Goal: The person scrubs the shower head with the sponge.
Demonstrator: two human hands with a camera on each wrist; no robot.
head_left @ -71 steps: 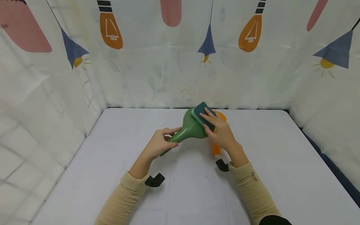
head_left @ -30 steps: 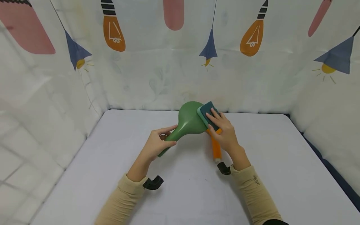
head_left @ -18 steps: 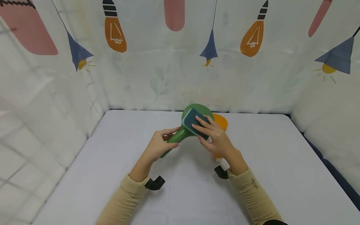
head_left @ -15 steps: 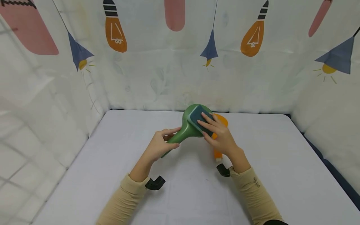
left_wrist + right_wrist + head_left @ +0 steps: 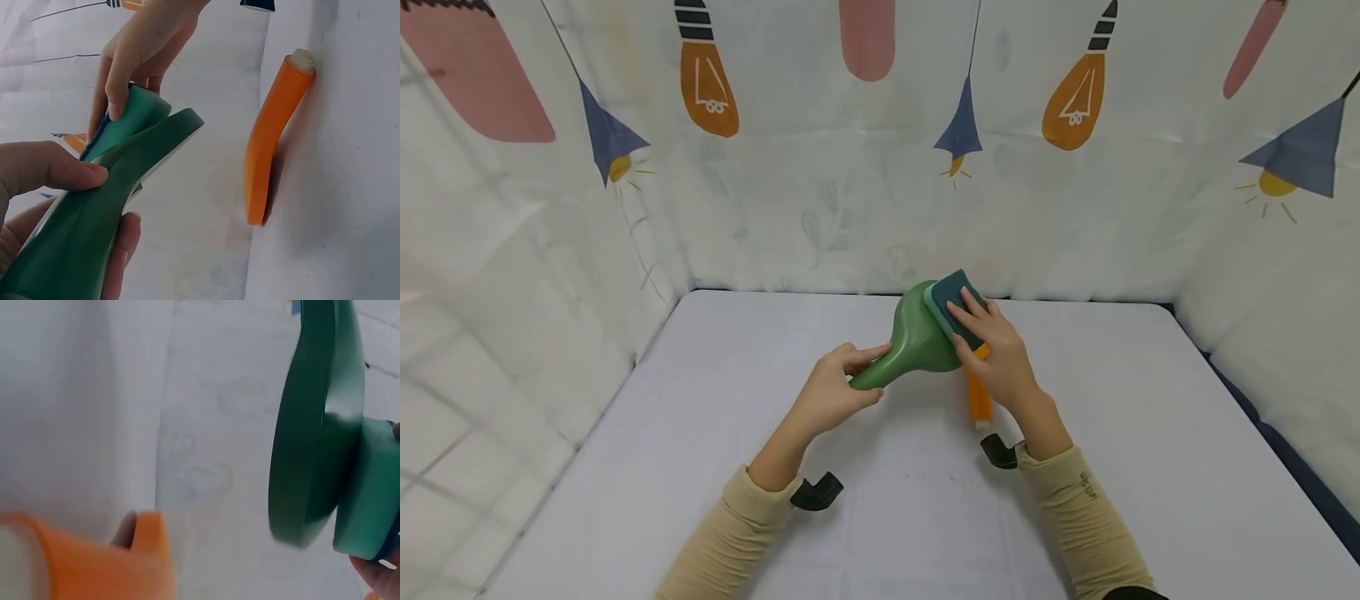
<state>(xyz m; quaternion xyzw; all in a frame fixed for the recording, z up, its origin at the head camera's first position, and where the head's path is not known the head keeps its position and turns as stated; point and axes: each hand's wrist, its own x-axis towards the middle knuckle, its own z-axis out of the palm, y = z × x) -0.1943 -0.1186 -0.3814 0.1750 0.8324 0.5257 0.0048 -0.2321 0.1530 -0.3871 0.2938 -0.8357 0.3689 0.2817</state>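
Observation:
My left hand [image 5: 833,390] grips the handle of a green scoop [image 5: 916,338] and holds it off the table, bowl pointing away from me. My right hand [image 5: 1000,358] holds a teal sponge [image 5: 953,297] against the right side of the bowl's rim. In the left wrist view my thumb and fingers [image 5: 47,169] curl round the green scoop [image 5: 125,187], and the right fingers [image 5: 144,56] curl over the sponge [image 5: 134,112]. The right wrist view shows the green scoop [image 5: 319,425] edge-on with the sponge [image 5: 369,487] against it.
An orange scoop [image 5: 978,398] lies on the white table [image 5: 737,417] under my right hand, also seen as the orange scoop [image 5: 272,131] and the orange scoop [image 5: 94,569]. Patterned cloth walls [image 5: 820,192] close in the back and both sides.
The sponge slid from the bowl's face to its right rim, and the bowl turned more edge-on. My left hand kept its grip and shifted slightly.

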